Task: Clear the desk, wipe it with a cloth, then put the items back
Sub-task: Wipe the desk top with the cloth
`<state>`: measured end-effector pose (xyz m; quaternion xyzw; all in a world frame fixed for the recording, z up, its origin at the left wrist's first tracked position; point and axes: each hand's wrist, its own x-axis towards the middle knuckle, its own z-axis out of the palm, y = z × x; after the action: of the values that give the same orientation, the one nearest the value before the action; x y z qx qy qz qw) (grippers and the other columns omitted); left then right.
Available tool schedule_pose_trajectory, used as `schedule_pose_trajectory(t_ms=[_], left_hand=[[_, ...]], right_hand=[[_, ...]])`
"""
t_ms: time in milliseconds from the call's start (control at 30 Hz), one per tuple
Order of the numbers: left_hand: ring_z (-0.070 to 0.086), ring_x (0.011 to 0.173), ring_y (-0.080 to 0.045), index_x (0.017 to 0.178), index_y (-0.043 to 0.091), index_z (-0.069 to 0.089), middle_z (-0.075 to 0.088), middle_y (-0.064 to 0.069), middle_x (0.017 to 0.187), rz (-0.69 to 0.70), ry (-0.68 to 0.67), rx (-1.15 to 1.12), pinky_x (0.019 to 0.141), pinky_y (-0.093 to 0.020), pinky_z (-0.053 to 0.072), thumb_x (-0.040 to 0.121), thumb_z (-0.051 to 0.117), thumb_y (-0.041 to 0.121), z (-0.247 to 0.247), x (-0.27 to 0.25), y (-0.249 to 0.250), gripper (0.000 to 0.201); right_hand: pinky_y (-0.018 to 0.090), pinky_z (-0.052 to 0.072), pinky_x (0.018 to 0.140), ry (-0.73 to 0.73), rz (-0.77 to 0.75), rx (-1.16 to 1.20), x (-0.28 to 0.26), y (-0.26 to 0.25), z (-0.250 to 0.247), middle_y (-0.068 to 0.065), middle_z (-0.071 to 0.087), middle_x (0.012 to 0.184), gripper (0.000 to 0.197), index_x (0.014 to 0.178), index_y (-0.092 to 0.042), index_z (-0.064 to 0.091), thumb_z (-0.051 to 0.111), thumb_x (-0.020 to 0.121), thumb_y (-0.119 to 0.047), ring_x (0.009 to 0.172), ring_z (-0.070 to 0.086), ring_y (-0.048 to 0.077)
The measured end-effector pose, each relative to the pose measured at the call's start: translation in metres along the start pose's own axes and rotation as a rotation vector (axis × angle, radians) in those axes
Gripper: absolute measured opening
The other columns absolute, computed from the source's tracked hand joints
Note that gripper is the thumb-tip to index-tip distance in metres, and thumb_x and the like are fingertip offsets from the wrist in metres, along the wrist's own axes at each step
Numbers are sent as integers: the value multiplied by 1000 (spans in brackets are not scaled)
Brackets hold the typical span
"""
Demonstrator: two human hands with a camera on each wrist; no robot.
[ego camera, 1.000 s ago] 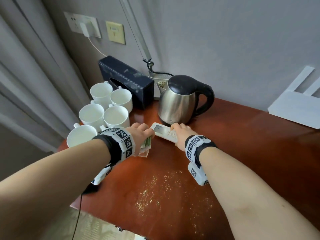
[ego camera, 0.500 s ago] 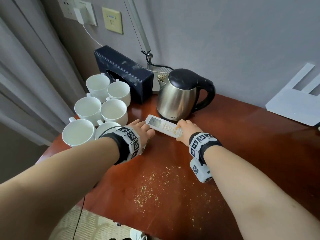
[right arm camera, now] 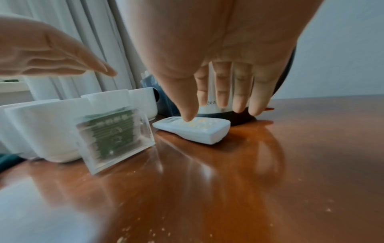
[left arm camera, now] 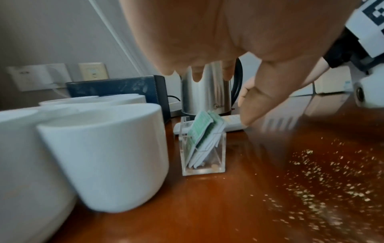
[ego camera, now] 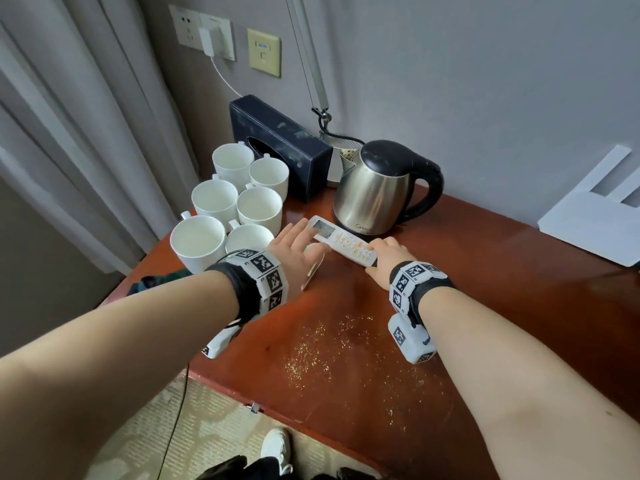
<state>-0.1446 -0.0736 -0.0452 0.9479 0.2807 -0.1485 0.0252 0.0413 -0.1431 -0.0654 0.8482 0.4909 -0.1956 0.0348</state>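
A white remote (ego camera: 341,240) lies on the red-brown desk (ego camera: 485,306) just in front of the steel kettle (ego camera: 374,188). My right hand (ego camera: 384,254) rests open on its near end, thumb tip on the buttons (right arm camera: 188,119), fingers straight. A clear acrylic holder (left arm camera: 202,146) with tea bags stands alone on the desk beside the white cups (ego camera: 239,209). My left hand (ego camera: 298,240) hovers open over it, fingers spread toward the remote's screen end, gripping nothing. Golden crumbs (ego camera: 329,355) are scattered on the desk near the front.
A dark tissue box (ego camera: 277,143) and a lamp arm (ego camera: 311,64) stand at the back by the wall. A dark cloth (ego camera: 156,282) lies at the desk's left edge. A white router (ego camera: 595,220) sits at the far right.
My left hand has let go of the acrylic holder and opened above it. The right hand has stayed on the remote.
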Motion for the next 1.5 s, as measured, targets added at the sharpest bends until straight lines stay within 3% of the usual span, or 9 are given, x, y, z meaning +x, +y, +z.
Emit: schedule_pose_trajectory(t_ms=[267, 467, 667, 833, 967, 1133, 1267, 1367, 1500], left_hand=[[15, 142, -21, 141, 23, 28, 14, -2, 152, -173, 59, -283, 111, -32, 27, 83, 60, 21, 24, -70, 22, 67], [20, 140, -24, 140, 22, 33, 26, -4, 149, -471, 51, -317, 112, -34, 24, 83, 62, 31, 69, -111, -1, 64], [5, 144, -36, 148, 26, 18, 7, -8, 158, -798, 33, -393, 118, -46, 11, 88, 58, 41, 95, -112, -65, 74], [27, 134, -34, 142, 27, 35, 25, -2, 152, -733, 11, -361, 112, -42, 23, 94, 44, 46, 113, -100, -61, 52], [28, 135, -30, 145, 30, 28, 24, 0, 152, -591, 33, -312, 111, -37, 23, 93, 42, 49, 115, -105, -29, 56], [26, 140, -27, 149, 14, 16, 23, -8, 154, -533, 73, -713, 113, -34, 24, 95, 48, 29, 112, -105, 12, 65], [43, 129, -32, 141, 12, 36, 28, -14, 147, -667, 215, -1102, 104, -39, 41, 89, 48, -3, 111, -106, 9, 56], [42, 127, -34, 137, 13, 42, 31, -13, 146, -772, 257, -912, 107, -37, 36, 87, 42, -6, 118, -117, -9, 53], [21, 140, -31, 146, 14, 29, 23, -11, 152, -627, 142, -634, 115, -34, 17, 90, 53, 13, 135, -120, -8, 61]], right_hand=[[30, 45, 93, -158, -183, -167, -49, -24, 4, 2, 61, 121, 23, 115, -21, 57, 48, 95, -29, 109, 58, 23], [34, 46, 94, -209, -325, -210, -84, -38, 26, 2, 59, 118, 22, 113, -21, 57, 46, 95, -28, 108, 56, 22], [31, 44, 92, -304, -405, -182, -90, -51, 40, 0, 57, 120, 24, 116, -22, 56, 44, 96, -28, 108, 55, 20], [28, 42, 87, -297, -416, -146, -78, -64, 48, 0, 59, 116, 23, 115, -21, 57, 44, 96, -27, 104, 55, 18], [31, 45, 92, -252, -428, -56, -75, -64, 57, 0, 57, 118, 25, 119, -22, 54, 47, 95, -28, 93, 53, 13], [37, 30, 111, -148, -511, 15, -90, -67, 70, 4, 32, 147, 54, 142, -24, 32, 48, 93, -41, 135, 32, 22], [44, 13, 116, -234, -713, -161, -107, -83, 94, 0, 7, 158, 74, 149, -32, 13, 51, 88, -52, 146, 2, 21], [41, 23, 112, -178, -760, -307, -113, -90, 109, 4, 15, 154, 64, 147, -32, 20, 53, 91, -31, 142, 13, 27], [38, 36, 99, -242, -665, -154, -116, -79, 95, 10, 37, 135, 51, 136, -23, 37, 49, 88, -14, 124, 36, 31]])
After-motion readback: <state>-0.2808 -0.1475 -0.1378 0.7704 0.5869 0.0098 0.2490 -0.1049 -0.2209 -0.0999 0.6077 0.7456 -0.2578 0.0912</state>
